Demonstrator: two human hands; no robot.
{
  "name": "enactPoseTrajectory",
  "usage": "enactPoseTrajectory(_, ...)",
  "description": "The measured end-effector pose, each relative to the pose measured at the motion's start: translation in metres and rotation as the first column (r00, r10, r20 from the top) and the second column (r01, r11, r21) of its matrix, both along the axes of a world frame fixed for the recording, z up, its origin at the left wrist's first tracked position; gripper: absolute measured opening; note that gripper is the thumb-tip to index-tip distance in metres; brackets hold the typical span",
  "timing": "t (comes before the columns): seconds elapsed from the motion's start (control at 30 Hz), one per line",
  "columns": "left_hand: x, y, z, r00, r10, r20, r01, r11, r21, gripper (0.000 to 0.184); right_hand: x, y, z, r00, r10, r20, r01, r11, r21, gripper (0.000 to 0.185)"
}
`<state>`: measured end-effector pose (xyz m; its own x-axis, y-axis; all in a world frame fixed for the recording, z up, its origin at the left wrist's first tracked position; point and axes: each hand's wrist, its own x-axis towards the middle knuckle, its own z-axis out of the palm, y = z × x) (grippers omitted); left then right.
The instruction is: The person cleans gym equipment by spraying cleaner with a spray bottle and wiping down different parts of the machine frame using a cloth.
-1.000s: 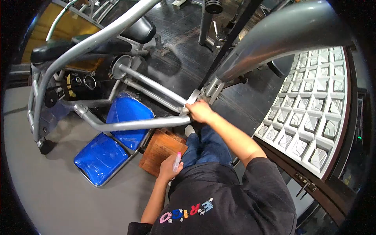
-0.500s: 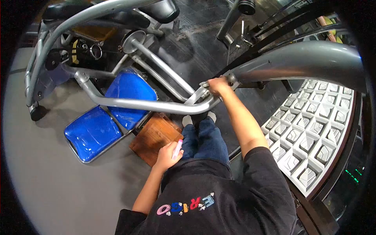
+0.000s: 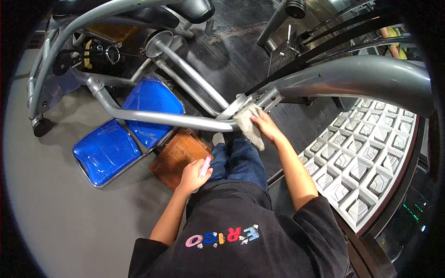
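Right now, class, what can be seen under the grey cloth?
The silver tube runs in under the grey cloth at its bent end. The metal directly beneath is covered, so its surface there cannot be seen.

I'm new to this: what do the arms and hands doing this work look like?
They are a person's, with no cables or machine parts. The left hand and right hand are gloveless. Short, plain black sleeves leave the forearms bare, with no watch visible. The black T-shirt carries colourful letters, including a pink O and red R.
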<state>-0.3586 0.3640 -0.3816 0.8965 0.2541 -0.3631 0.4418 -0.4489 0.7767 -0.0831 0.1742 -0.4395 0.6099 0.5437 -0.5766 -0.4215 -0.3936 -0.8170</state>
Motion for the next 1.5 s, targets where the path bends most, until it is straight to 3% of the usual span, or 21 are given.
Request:
enactPoseTrajectory(0.13,0.039,-0.009,-0.004,1.000,0.004,-0.006,-0.005,0.995,-0.100,0.030,-0.044,-0.084,-0.014,0.996,-0.082,0.022,0.085,0.976,-0.200,0.042)
enactPoseTrajectory(0.2,0.062,-0.017,0.003,1.000,0.010,-0.008,-0.011,0.993,-0.115,0.032,-0.080,-0.122,-0.035,0.987,-0.152,-0.054,0.145,0.982,-0.117,0.034)
enactPoseTrajectory(0.3,0.084,-0.027,-0.006,0.999,-0.035,-0.017,0.034,0.995,-0.098,0.036,-0.132,-0.153,-0.045,0.974,-0.189,-0.126,0.171,0.975,-0.140,0.029)
enactPoseTrajectory(0.4,0.102,-0.038,-0.016,0.994,-0.100,-0.034,0.098,0.993,-0.063,0.041,-0.161,-0.150,-0.025,0.953,-0.218,-0.208,0.169,0.958,-0.230,0.036)
enactPoseTrajectory(0.47,0.111,-0.043,-0.017,0.984,-0.166,-0.056,0.171,0.982,0.086,0.031,-0.170,-0.150,-0.032,0.965,-0.225,-0.136,0.191,0.955,-0.224,0.038)
enactPoseTrajectory(0.6,0.114,-0.042,-0.014,0.993,-0.099,-0.066,0.101,0.995,0.017,0.031,-0.171,-0.153,-0.036,0.946,-0.292,-0.141,0.257,0.941,-0.220,0.039)
enactPoseTrajectory(0.73,0.101,-0.026,-0.011,0.986,-0.130,-0.108,0.138,0.988,0.075,0.035,-0.167,-0.155,-0.050,0.930,-0.334,-0.154,0.305,0.934,-0.187,0.040)
enactPoseTrajectory(0.87,0.076,-0.010,-0.005,0.998,-0.052,-0.030,0.053,0.997,0.059,0.032,-0.152,-0.147,-0.062,0.945,-0.323,-0.059,0.308,0.934,-0.179,0.036)
enactPoseTrajectory(0.93,0.061,0.002,-0.011,0.995,-0.097,-0.036,0.101,0.987,0.128,0.029,-0.140,-0.139,-0.058,0.939,-0.345,0.010,0.343,0.929,-0.143,0.032)
enactPoseTrajectory(1.0,0.053,0.006,-0.003,0.999,-0.022,-0.049,0.026,0.996,0.085,0.023,-0.124,-0.136,-0.058,0.965,-0.260,0.042,0.264,0.949,-0.175,0.032)
enactPoseTrajectory(1.13,0.040,0.015,-0.001,1.000,0.011,0.005,-0.011,0.998,0.064,0.018,-0.089,-0.124,-0.061,0.934,-0.282,0.217,0.309,0.945,-0.104,0.035)
enactPoseTrajectory(1.17,0.037,0.017,-0.004,0.999,0.019,0.047,-0.022,0.997,0.074,0.018,-0.078,-0.111,-0.036,0.917,-0.335,0.216,0.362,0.927,-0.099,0.035)
enactPoseTrajectory(1.27,0.033,0.022,-0.004,0.994,0.048,0.093,-0.054,0.996,0.065,0.018,-0.051,-0.078,-0.030,0.737,-0.431,0.521,0.566,0.815,-0.126,0.036)
enactPoseTrajectory(1.37,0.030,0.030,-0.012,0.992,0.108,0.070,-0.110,0.994,0.019,0.017,-0.042,-0.021,-0.025,0.651,-0.270,0.710,0.592,0.765,-0.252,0.031)
enactPoseTrajectory(1.43,0.026,0.036,-0.027,0.988,0.152,0.036,-0.152,0.988,-0.012,0.017,-0.066,0.029,-0.040,0.667,-0.176,0.723,0.502,0.824,-0.262,0.040)
enactPoseTrajectory(1.47,0.026,0.041,-0.038,0.982,0.169,0.082,-0.168,0.986,-0.018,0.015,-0.088,0.056,-0.044,0.609,-0.059,0.791,0.515,0.788,-0.337,0.045)
enactPoseTrajectory(1.5,0.027,0.048,-0.046,0.976,0.179,0.127,-0.178,0.984,-0.024,0.014,-0.103,0.074,-0.031,0.695,0.061,0.717,0.377,0.818,-0.435,0.042)
